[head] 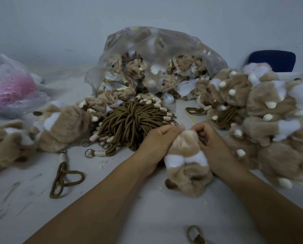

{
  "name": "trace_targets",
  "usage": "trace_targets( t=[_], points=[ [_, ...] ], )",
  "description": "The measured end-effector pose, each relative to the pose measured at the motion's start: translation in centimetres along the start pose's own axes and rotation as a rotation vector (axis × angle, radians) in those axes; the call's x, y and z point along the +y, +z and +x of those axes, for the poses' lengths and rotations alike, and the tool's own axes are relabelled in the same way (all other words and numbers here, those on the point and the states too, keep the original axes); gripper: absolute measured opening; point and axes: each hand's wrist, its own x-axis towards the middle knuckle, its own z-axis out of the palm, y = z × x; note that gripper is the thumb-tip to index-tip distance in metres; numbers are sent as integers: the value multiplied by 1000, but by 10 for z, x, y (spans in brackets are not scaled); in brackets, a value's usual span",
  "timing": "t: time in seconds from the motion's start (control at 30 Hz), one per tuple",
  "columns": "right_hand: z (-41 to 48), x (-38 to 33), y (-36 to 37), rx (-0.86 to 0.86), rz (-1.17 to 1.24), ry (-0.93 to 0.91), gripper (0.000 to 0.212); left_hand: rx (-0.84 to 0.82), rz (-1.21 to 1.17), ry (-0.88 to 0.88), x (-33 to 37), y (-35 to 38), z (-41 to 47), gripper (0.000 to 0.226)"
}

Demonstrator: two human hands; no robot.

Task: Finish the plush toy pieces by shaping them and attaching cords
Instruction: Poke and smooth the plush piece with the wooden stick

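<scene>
Two hands on one plush piece (185, 155), just in front of cord bundle (133, 120). Left hand (157, 140) and right hand (207, 138): each grip curled, pinching fur at end nearest bundle. Judged step: shaping. Recommend pinches close together, even pull, no twist.

A small toy-making workshop is shown, set up for hand piecework. One product is seen in bulk: tan & white plush toys (263, 110) are heaped at 3 o'clock, w/ more plush (59, 124) at 9 o'clock. At 12 o'clock a big clear plastic bag (164, 43) is stuffed w/ unfinished fabric skins (134, 69). A bundle of brown cords (129, 120) w/ cream-wrapped ends & rings is laid at centre. Fluff scraps (100, 167) are scattered on the plain white table (112, 191). A bag of pink material (10, 85) is kept at 10 o'clock. A bare wall (147, 13) & a blue chair back (273, 59) are seen behind. One plush piece (187, 166) is gripped by the left hand (157, 140) & right hand (208, 138).
</scene>
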Motion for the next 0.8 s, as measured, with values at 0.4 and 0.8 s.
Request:
trace_targets(
  t=[0.4,0.8],
  points=[
    [-4,-9,4,213,-188,-46,20,119,492,166,-1,9,3,33],
    [-1,-8,8,126,-250,93,13,199,197,223,-3,5,4,25]
  ],
)
